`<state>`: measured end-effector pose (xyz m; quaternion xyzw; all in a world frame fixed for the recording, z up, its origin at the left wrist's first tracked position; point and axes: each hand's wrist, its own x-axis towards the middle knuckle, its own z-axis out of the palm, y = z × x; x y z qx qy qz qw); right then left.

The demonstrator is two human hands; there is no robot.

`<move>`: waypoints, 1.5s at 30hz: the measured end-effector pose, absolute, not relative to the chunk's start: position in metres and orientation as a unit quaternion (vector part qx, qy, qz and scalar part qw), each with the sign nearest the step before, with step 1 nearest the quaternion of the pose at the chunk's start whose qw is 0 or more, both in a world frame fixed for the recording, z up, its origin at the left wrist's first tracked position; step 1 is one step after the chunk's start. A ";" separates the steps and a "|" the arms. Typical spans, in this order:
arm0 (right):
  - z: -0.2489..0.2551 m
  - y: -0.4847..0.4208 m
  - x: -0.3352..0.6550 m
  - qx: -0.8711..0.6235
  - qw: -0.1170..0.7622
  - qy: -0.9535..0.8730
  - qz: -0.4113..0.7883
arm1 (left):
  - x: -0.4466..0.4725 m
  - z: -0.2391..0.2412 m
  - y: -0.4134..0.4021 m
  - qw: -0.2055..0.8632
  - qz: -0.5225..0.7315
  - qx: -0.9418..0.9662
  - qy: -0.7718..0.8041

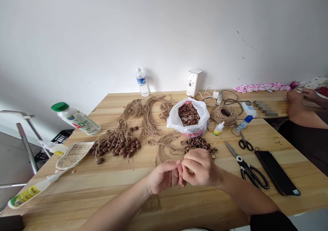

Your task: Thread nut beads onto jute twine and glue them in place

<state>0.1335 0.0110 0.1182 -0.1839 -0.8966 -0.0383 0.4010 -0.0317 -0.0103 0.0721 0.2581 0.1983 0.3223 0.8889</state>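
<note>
My left hand [166, 177] and my right hand [202, 168] meet fingertip to fingertip above the near part of the table. Both are closed in a pinch, and whatever lies between the fingers is hidden or too small to make out. Just beyond the right hand is a pile of brown half nut shells [198, 144]. A loose bundle of jute strings [161, 147] lies behind the left hand. Farther back, a white plastic bag [175, 119] holds many more brown shells [189, 113]. To the left sits a heap of round brown nuts [128, 145] with knotted jute cords.
Large scissors [246, 168], small scissors [245, 143] and a black phone [276, 172] lie right. Behind are a twine coil [224, 115], small glue bottle [218, 129] and water bottle [142, 82]. Left are a glue bottle [33, 191] and white-green bottle [77, 119]. Another person's arm [304, 110] rests far right.
</note>
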 end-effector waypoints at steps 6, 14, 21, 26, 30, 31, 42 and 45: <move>0.121 0.012 0.135 -0.191 0.408 -0.893 -0.001 | -0.032 0.078 -0.009 0.882 0.346 0.253 0.195; 0.117 0.013 0.136 -0.201 0.380 -0.903 -0.028 | -0.031 0.075 -0.010 0.884 0.347 0.261 0.176; 0.116 0.014 0.136 -0.186 0.382 -0.904 -0.049 | -0.030 0.073 -0.011 0.891 0.333 0.257 0.168; 0.116 0.012 0.134 -0.195 0.384 -0.901 -0.054 | -0.029 0.072 -0.012 0.895 0.323 0.257 0.171; 0.116 0.013 0.135 -0.208 0.399 -0.892 -0.048 | -0.029 0.073 -0.012 0.895 0.322 0.260 0.169; 0.116 0.014 0.135 -0.211 0.404 -0.889 -0.047 | -0.030 0.074 -0.012 0.894 0.323 0.263 0.166; 0.125 0.012 0.136 -0.207 0.366 -0.907 -0.013 | -0.030 0.076 -0.013 0.894 0.327 0.252 0.175; 0.123 0.012 0.136 -0.203 0.360 -0.911 -0.018 | -0.030 0.075 -0.012 0.894 0.325 0.253 0.175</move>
